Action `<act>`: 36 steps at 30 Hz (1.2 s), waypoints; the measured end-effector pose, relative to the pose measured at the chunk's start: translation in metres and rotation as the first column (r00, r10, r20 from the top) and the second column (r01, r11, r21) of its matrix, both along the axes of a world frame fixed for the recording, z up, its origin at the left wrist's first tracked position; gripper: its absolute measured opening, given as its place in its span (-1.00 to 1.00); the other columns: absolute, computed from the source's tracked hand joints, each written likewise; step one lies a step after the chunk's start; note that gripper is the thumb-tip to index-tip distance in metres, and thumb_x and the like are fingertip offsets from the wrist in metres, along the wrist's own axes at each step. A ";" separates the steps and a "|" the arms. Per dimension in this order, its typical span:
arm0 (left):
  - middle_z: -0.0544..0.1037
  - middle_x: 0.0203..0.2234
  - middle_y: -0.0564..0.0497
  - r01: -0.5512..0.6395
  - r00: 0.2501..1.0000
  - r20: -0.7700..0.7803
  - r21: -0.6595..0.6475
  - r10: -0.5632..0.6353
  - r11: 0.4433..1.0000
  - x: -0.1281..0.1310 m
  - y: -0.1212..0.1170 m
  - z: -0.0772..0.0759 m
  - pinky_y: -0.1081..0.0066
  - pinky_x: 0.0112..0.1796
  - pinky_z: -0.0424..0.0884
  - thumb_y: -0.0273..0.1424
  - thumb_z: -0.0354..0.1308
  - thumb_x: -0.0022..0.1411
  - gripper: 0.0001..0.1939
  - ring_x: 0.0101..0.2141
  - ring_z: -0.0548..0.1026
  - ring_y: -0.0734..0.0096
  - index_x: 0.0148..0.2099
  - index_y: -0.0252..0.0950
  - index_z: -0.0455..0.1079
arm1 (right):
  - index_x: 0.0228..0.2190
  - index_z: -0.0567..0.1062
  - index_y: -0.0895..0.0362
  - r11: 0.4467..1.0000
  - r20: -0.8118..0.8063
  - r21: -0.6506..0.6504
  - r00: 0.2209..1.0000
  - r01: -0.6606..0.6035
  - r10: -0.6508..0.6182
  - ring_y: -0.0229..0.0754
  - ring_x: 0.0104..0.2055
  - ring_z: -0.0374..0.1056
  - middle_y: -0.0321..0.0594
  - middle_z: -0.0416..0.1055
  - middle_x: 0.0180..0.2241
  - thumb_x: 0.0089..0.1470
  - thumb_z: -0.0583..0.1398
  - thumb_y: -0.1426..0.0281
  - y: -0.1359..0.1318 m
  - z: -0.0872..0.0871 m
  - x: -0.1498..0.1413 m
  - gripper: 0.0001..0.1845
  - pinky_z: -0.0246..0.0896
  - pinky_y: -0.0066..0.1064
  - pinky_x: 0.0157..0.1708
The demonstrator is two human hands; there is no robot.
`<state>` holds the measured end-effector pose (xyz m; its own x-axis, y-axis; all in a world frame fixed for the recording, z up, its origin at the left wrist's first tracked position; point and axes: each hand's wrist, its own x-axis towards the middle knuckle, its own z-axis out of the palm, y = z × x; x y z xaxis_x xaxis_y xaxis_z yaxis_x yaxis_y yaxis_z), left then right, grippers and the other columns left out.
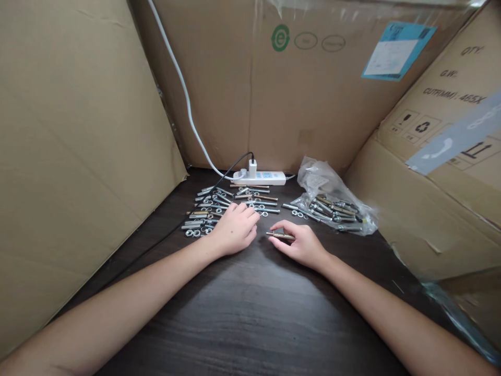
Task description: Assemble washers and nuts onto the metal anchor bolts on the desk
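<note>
My right hand (299, 241) pinches a brass-coloured expansion bolt (280, 235) just above the dark wooden table (250, 313). My left hand (235, 227) lies palm down, fingers curled, on the near edge of a spread of loose bolts, nuts and washers (219, 206). Whether the left fingers hold one of the small parts is hidden. A clear plastic bag (332, 203) with several more bolts lies to the right of my right hand.
A white power strip (260, 177) with a plugged charger, a white cable and a black cable sits at the back. Cardboard boxes (78, 156) wall in the table on the left, the back and the right.
</note>
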<state>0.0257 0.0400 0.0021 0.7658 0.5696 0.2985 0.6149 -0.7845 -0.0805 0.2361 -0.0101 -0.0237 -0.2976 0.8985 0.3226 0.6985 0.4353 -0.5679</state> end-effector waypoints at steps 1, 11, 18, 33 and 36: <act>0.43 -0.32 -0.07 0.008 1.000 0.008 -0.001 -0.008 1.000 0.000 0.000 0.001 0.28 -0.27 0.14 -0.41 -0.05 0.27 -0.85 -0.28 0.30 0.26 -0.30 -0.31 0.31 | -0.26 0.48 0.08 1.000 -0.002 0.000 1.000 0.000 0.000 -0.30 -0.59 0.32 -0.31 0.51 -0.48 0.03 0.20 0.23 0.000 0.000 0.000 -0.75 0.18 -0.50 -0.53; 0.44 -0.34 -0.01 0.199 0.973 0.139 -0.116 -0.182 0.973 0.001 -0.003 0.003 0.32 -0.20 0.16 -0.35 -0.11 0.36 -0.76 -0.26 0.30 0.33 -0.26 -0.29 0.35 | -0.25 0.47 0.09 0.996 -0.021 0.060 0.998 -0.060 0.062 -0.31 -0.59 0.30 -0.31 0.51 -0.47 0.05 0.20 0.23 -0.001 -0.001 0.001 -0.76 0.20 -0.50 -0.52; 0.45 -0.33 -0.02 0.247 0.962 0.151 -0.140 -0.226 0.959 0.001 -0.004 0.003 0.33 -0.20 0.17 -0.39 -0.14 0.36 -0.75 -0.27 0.30 0.33 -0.23 -0.30 0.36 | -0.25 0.46 0.10 0.996 -0.026 0.063 0.998 -0.059 0.060 -0.30 -0.56 0.34 -0.28 0.53 -0.44 0.06 0.19 0.24 -0.001 0.000 0.001 -0.76 0.22 -0.50 -0.49; 0.46 -0.29 -0.03 0.265 0.959 0.142 -0.128 -0.247 0.956 0.001 -0.004 0.001 0.33 -0.18 0.20 -0.38 -0.06 0.33 -0.81 -0.25 0.33 0.33 -0.17 -0.29 0.36 | -0.24 0.45 0.09 0.996 -0.048 0.059 0.997 -0.060 0.063 -0.28 -0.52 0.39 -0.27 0.54 -0.39 0.05 0.19 0.26 0.000 -0.002 0.002 -0.77 0.26 -0.50 -0.45; 0.47 -0.27 -0.03 0.273 0.956 0.142 -0.115 -0.256 0.955 0.002 -0.004 0.000 0.32 -0.19 0.20 -0.33 -0.06 0.34 -0.79 -0.25 0.34 0.33 -0.16 -0.29 0.37 | -0.24 0.45 0.08 0.996 -0.042 0.061 0.996 -0.072 0.075 -0.29 -0.53 0.38 -0.29 0.53 -0.41 0.05 0.19 0.26 0.000 -0.002 0.002 -0.78 0.25 -0.51 -0.47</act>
<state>0.0272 0.0363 0.0026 0.8558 0.3926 0.3368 0.3825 -0.9186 0.0989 0.2381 -0.0106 -0.0260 -0.3465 0.8537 0.3888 0.6385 0.5183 -0.5690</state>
